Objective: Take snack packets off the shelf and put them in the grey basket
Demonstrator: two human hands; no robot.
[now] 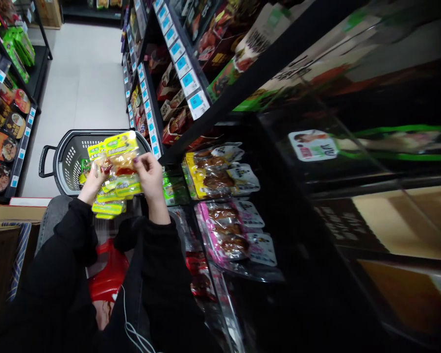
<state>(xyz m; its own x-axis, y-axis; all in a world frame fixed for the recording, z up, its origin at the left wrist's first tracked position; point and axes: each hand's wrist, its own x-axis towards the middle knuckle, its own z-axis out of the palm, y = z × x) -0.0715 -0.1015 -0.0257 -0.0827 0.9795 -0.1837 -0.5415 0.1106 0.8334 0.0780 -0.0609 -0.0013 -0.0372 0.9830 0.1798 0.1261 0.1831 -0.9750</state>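
Fingers of left hand and right hand pinching several overlapping yellow snack packets, count unclear. One gray basket just behind; packed shelf at right.

Open aisle beyond the basket, crowded shelving beside it

The bare floor beyond the black basket lay open between the shelf rows. Right of the basket, the black shelf edge jutted low over rows of snack packets, leaving a shallow gap. Left of it stood shelves of bowls and a cardboard box; the red stool sat close in front.
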